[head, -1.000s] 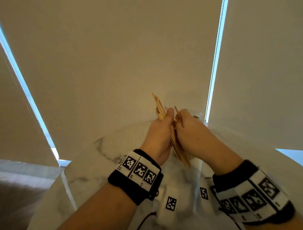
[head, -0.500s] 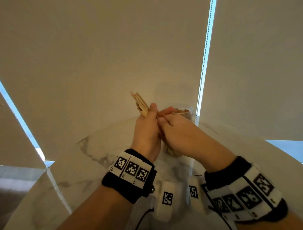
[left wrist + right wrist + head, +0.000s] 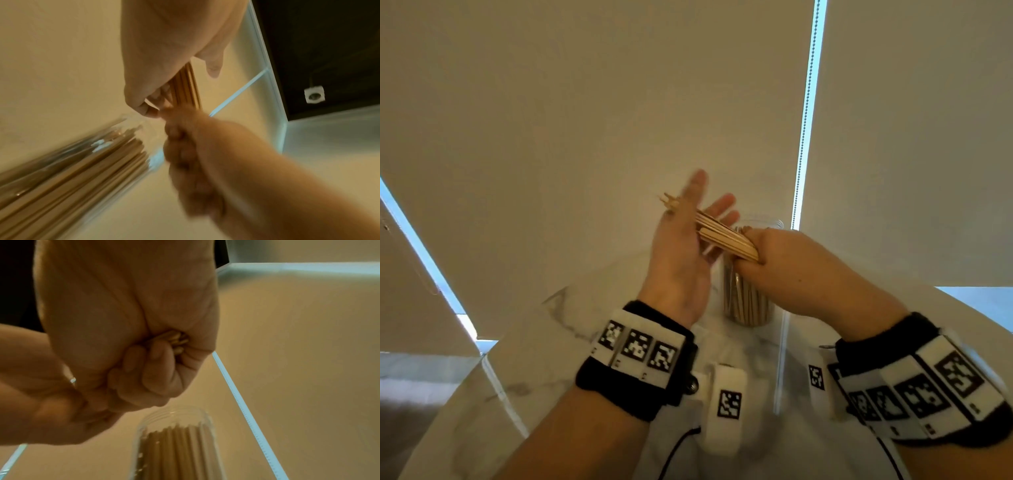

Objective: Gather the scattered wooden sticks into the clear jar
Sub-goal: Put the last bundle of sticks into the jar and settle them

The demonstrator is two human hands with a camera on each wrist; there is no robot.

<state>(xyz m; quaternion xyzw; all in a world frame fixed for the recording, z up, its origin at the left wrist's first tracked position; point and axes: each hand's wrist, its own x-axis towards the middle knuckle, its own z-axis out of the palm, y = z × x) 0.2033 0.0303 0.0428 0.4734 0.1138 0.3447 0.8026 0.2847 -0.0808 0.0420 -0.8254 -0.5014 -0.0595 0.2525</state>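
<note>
A bundle of thin wooden sticks (image 3: 722, 233) lies almost level in the air just above the clear jar (image 3: 748, 301). My right hand (image 3: 774, 250) grips the bundle's right end in a fist; the stick ends (image 3: 176, 339) show inside that fist (image 3: 144, 369). My left hand (image 3: 709, 202) is spread with straight fingers, and the sticks (image 3: 185, 87) rest across its palm, their tips poking past its far side. The jar (image 3: 174, 443) stands upright on the marble table (image 3: 551, 342) and holds several sticks standing on end. Its mouth is right under my right fist.
Beige roller blinds hang close behind the table, with a bead chain (image 3: 804, 120) in the bright gap between them. The table's rounded edge (image 3: 493, 377) runs along the left, with the floor beyond it. The wrist cameras (image 3: 726, 407) hang under my forearms.
My left hand has let go of the bundle and spread its fingers. My right hand now grips the bundle's end, and the sticks have tipped from steep to nearly level over the jar.
</note>
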